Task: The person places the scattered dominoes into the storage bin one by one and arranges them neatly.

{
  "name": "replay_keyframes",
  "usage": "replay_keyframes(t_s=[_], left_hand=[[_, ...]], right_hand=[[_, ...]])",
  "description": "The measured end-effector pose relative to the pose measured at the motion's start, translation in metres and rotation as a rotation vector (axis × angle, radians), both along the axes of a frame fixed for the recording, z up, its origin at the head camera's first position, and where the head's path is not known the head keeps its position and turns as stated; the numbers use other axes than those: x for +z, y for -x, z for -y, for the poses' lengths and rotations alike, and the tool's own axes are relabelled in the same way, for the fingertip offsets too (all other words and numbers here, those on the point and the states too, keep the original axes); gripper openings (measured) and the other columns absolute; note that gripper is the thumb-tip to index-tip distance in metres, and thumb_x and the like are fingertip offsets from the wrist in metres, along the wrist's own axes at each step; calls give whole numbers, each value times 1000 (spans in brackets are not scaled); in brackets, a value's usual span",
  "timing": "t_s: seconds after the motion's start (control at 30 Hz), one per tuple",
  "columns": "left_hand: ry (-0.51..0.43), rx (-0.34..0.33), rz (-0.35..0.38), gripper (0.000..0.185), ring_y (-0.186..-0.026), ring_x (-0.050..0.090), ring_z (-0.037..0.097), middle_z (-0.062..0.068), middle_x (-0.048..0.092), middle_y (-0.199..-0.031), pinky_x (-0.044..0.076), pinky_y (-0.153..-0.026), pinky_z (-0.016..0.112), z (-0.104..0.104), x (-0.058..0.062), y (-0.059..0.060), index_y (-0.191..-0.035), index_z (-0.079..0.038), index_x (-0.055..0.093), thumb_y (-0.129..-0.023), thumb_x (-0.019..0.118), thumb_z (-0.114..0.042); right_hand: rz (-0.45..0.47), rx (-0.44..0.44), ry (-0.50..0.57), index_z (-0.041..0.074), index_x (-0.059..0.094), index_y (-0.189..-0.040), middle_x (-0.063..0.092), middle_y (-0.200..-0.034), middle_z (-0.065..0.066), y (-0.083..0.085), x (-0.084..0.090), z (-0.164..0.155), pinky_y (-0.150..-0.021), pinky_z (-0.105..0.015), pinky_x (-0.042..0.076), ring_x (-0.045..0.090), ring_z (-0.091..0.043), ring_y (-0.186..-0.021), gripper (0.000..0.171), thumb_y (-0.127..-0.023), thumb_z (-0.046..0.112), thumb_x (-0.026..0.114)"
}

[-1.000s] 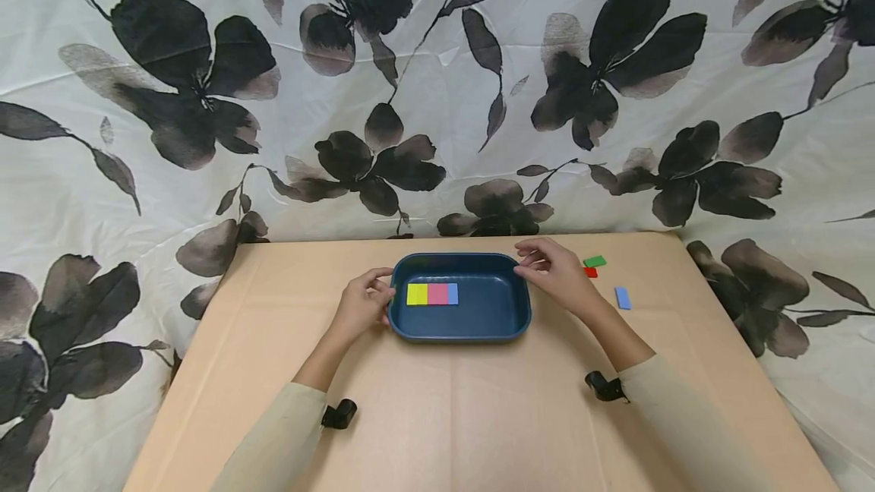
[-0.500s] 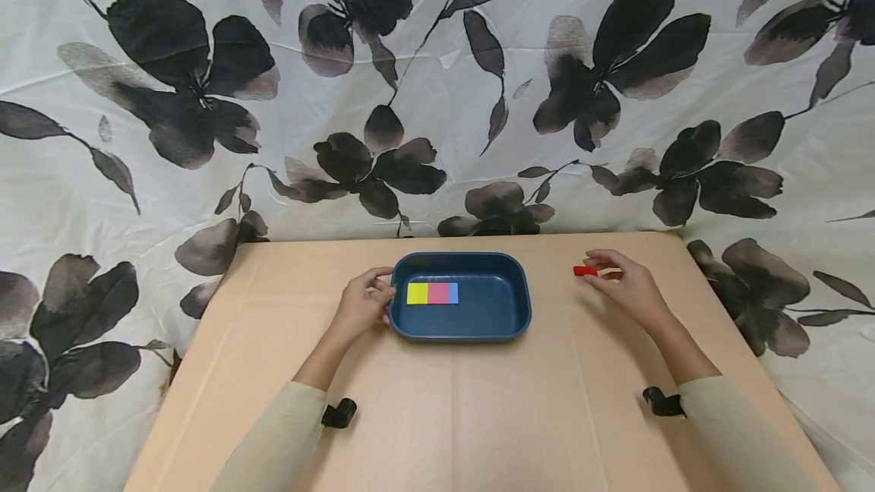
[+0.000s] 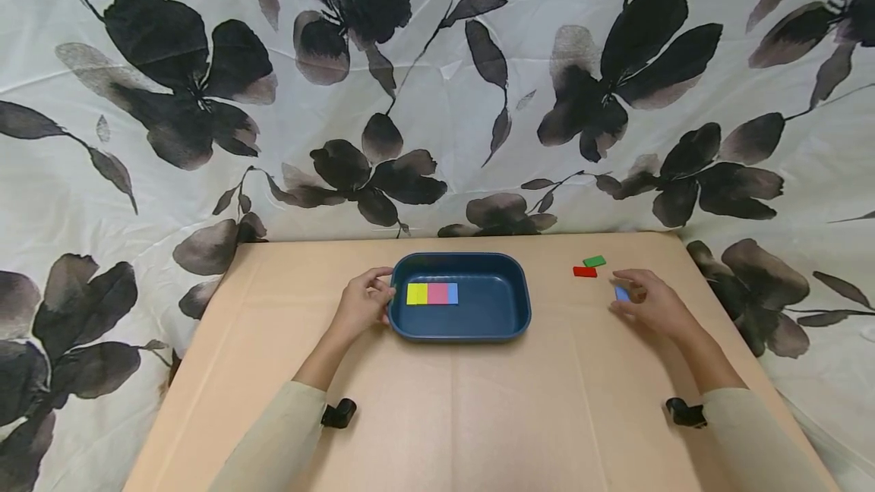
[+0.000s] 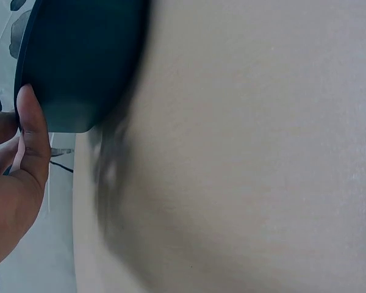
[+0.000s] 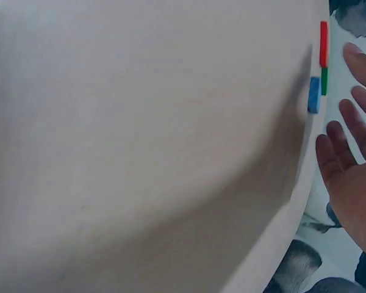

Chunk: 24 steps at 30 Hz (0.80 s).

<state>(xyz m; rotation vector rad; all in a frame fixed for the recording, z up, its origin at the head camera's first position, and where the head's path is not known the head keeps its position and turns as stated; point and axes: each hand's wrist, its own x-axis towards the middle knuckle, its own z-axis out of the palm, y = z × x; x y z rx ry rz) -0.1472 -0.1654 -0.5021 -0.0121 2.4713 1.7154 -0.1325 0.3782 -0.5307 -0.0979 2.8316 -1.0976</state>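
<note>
Your bench [image 3: 451,416] bears a tray [image 3: 492,310] at your left hand [image 3: 361,302]; near your right hand [image 3: 658,306], a red tile [image 3: 584,272], green tile [image 3: 594,261], blue tile [image 5: 314,94].

Plain, pale beige sleeves [image 3: 276,435] are worn, with a small, blocky black camera [image 3: 339,414] beside each cuff [image 3: 311,395].

Rounded navy tray [image 3: 492,310], blue block [image 3: 621,294] lying well to its right

Beyond the far edge of the worktop [image 3: 437,416] and down along both its sides, we see a white floral cloth [image 3: 478,196] printed with large black and brownish-grey flowers [image 3: 645,17], slender leaves [image 3: 112,175] and thin curving stems. Faint wrinkles cross it. We find the worktop pale tan, with faint straight lines running front to back.
</note>
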Motion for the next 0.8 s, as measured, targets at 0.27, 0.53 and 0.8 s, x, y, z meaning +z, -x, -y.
replay_keyframes(t_s=[0.27,0.53,0.8], left_hand=[[-9,23,-7,40,-53,60,16,14,58,-97,65,-57,49,-4,-2,9,-138,-5,61,-98,66,-1],[-6,25,-4,41,-54,60,15,13,58,-97,65,-56,46,-5,-3,11,-139,-6,61,-99,66,-1],[-13,27,-3,41,-53,60,16,13,58,-97,65,-56,49,-5,-4,12,-139,-5,61,-99,66,-1]], right_hand=[[23,49,-39,-6,49,-145,42,-143,-34,18,-14,-13,-106,-68,48,50,-51,-124,62,-92,8,76],[24,79,-40,-11,49,-143,43,-138,-35,22,-16,-18,-103,-63,51,50,-50,-121,56,-94,4,72],[3,60,-70,-12,53,-139,47,-133,-34,25,-16,-16,-100,-63,53,54,-46,-114,51,-94,5,72]])
